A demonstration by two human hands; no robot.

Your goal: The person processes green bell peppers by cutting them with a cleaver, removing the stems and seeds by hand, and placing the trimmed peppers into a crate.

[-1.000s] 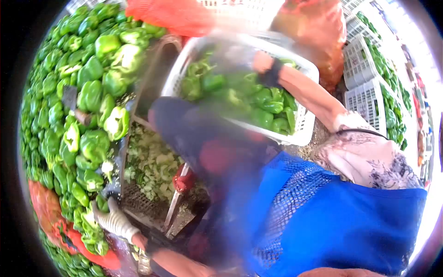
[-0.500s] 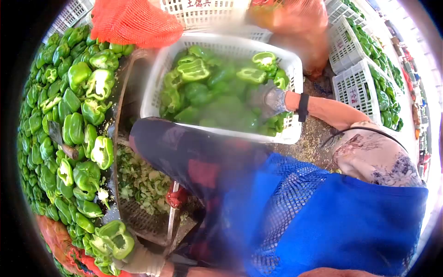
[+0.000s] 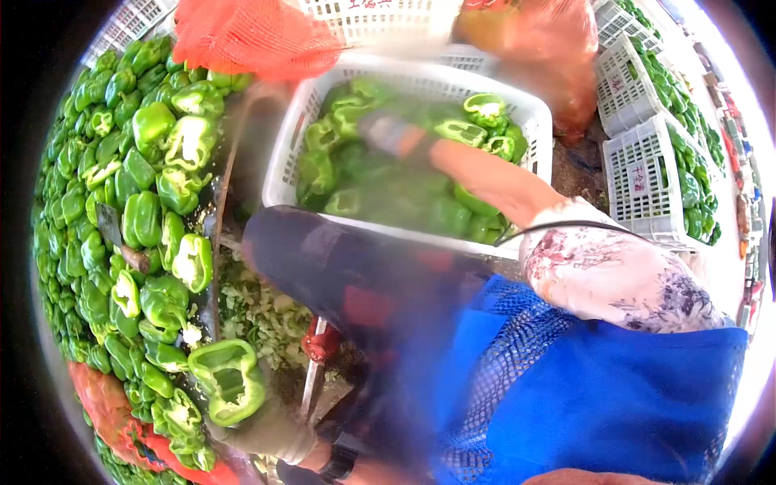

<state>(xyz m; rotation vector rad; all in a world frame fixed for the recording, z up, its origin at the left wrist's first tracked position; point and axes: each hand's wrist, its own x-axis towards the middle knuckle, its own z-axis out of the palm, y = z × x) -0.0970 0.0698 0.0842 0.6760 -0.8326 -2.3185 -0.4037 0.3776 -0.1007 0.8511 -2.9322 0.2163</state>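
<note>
My left hand (image 3: 271,432), in a pale glove, is closed around a cored green pepper (image 3: 227,381) at the lower left, its hollow inside showing. Beside it lie cut peppers (image 3: 179,416) at the edge of a large pepper heap (image 3: 97,234). My right hand (image 3: 386,133), gloved and smeared by motion, is over the white basket (image 3: 540,133) of green peppers; its fingers cannot be made out. A knife (image 3: 109,223) with a wooden handle rests on the heap.
Pepper scraps (image 3: 267,311) fill a container below the heap's edge, near a red-wrapped metal bar (image 3: 320,343). Red mesh (image 3: 250,36) overhangs the basket's top left corner. An orange sack (image 3: 558,65) and white crates of peppers (image 3: 643,178) stand at the upper right.
My right hand has moved left across the basket. The left hand has shifted slightly right and up, and the cored pepper in it now shows more clearly.
</note>
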